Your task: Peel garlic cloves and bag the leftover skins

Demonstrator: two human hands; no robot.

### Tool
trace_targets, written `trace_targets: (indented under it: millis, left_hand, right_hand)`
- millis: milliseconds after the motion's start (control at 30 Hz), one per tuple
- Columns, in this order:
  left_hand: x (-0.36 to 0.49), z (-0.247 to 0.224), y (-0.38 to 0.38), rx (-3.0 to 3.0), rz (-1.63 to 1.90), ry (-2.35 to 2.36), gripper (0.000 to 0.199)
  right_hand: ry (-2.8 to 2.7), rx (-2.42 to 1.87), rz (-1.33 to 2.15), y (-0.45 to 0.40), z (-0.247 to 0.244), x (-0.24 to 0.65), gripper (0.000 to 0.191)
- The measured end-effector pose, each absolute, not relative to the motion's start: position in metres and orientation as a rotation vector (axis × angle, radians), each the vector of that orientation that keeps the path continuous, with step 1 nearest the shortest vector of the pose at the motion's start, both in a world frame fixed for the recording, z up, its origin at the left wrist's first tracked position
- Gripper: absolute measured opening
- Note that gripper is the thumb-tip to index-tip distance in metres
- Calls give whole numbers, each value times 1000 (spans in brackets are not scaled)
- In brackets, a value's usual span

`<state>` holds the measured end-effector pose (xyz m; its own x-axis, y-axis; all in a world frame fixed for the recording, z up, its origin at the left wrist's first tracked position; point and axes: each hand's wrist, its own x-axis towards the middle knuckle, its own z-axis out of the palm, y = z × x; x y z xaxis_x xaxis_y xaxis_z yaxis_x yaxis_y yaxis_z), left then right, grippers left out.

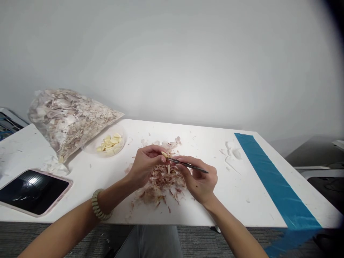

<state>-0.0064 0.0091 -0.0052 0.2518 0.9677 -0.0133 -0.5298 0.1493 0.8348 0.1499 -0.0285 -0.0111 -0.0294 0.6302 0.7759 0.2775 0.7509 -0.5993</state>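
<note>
White surface [231,143] with left hand [146,166] pinching a garlic clove [164,154], right hand [199,179] gripping dark tweezers [188,165] against it above a heap of papery skins [161,186]; peeled cloves [109,144] in clear bowl [119,129] at eleven o'clock, skin-filled plastic bag [67,122] at ten.

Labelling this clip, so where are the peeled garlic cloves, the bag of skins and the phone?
Peeled garlic cloves [109,144], head view, middle of the pile.
Bag of skins [68,123], head view, bag's middle.
Phone [33,191], head view, dark screen.
</note>
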Motion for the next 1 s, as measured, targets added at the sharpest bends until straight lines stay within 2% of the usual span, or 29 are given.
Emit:
trace_targets:
  millis: [500, 1000]
  left_hand:
    - [-6, -10, 9, 823, 1189, 732, 24]
    - [-5, -6, 6, 843, 1180, 810, 18]
  right_hand:
    - [-1622, -733, 229, -29, -13, 148, 34]
    - [-1474, -840, 376, -26, -14, 154, 25]
